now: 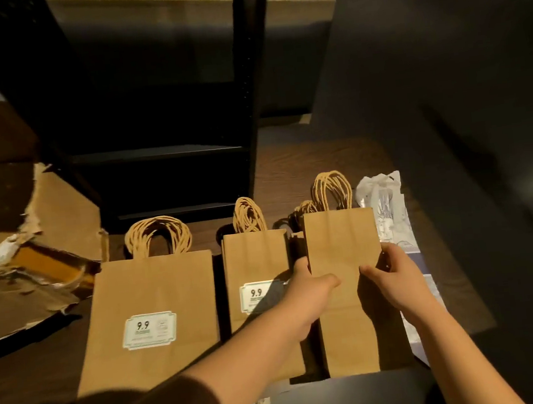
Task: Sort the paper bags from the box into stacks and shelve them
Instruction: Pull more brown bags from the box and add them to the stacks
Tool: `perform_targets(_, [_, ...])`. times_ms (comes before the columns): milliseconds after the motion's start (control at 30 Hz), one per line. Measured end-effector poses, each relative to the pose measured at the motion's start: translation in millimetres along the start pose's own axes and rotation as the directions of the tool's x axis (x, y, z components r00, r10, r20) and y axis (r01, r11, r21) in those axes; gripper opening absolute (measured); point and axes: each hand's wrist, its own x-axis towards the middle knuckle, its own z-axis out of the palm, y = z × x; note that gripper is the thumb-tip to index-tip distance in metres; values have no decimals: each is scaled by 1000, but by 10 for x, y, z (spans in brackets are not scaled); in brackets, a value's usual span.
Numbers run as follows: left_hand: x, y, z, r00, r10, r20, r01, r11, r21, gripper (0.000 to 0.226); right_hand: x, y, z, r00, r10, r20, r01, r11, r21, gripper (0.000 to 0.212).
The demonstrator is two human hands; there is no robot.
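Hands bracket the narrow kraft bag stack [347, 292] at lower right of centre. The left hand [310, 291] grips the stack's left edge, thumb lying across the top bag's face and fingers tucked out of sight behind that edge. The right hand [395, 278] holds the right edge the same way, thumb on the face, fingers curled round the side. Two other stacks lie flat on the dark wooden floor [30, 374]: a wide stack [152, 312] at lower left of centre and a medium stack [255, 268] just beside the held one, each with a white 9.9 label.

Risks from here:
- Lower bags could slide out if the stack is lifted by its edges alone, since flat paper has little friction.
- Twisted-paper handles [331, 191] at the top could snag on the medium stack's handles, which sit close by.
- Black shelving unit [164, 114] in the upper centre has dark openings; a misjudged shelf edge could knock the stack askew.

Limits of view:
- Torn cardboard box [33, 252] at left is cut off; its contents cannot be made out.
- White printed plastic bags [387, 208] lie partly beneath the held stack; their print is illegible.
- Bag count per stack cannot be told.
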Motion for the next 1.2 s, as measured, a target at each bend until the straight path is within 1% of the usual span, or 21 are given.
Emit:
perform_targets(67, [104,-17,185,998,-66,8,66,997,-39,50,176,166,-75,998,66,23,-64,995,-71,30])
perform_targets(133, [184,-36,342,994,-108,-19,107,993,-40,46,340,296,-110,991,123,58,-113,981,-156,30])
perform_targets(167, [220,-46,396,991,-123,-43,121,992,-46,49,415,337,-103,988,134,76,-116,973,-197,31])
perform_targets(233, [311,-60,484,986,-141,-93,136,989,-52,66,551,378,-50,988,119,93,-91,960,-263,32])
perform_targets(300, [387,-51,561,977,-126,-171,127,992,-6,78,654,356,23,992,84,89,-54,953,-297,32])
perform_targets(367, [440,-56,606,963,-91,-255,110,992,60,82,721,319,104,994,60,94,-29,953,-300,31])
perform_targets(433, [472,-59,666,953,-85,-290,116,989,92,89,778,321,146,992,51,116,-16,960,-280,28])
perform_targets(533, [485,-96,739,946,-102,-309,140,985,105,94,834,366,173,988,49,146,-8,965,-264,27])
perform_targets(700, [492,-176,777,942,-119,-315,161,980,113,97,850,412,235,978,99,183,-23,925,-380,23])
perform_targets(833, [540,-194,771,942,-123,-311,167,979,118,94,872,457,280,975,125,183,-50,929,-368,22])
perform_targets(900, [541,-202,768,944,-120,-306,161,980,114,93,878,442,285,975,127,182,-47,920,-389,23])
perform_targets(1033, [526,-243,763,953,-90,-290,115,991,72,92,884,437,321,980,120,157,-39,896,-442,34])
perform_targets(1100, [538,-236,747,951,-70,-303,93,994,61,94,873,415,342,980,139,146,-68,910,-410,33])
perform_targets(1167, [574,-203,702,946,-81,-315,90,996,15,96,865,402,362,971,176,159,-128,953,-275,24])
perform_targets(1200, [603,-182,671,942,-99,-321,96,995,-25,96,866,397,372,967,194,166,-157,964,-214,24])
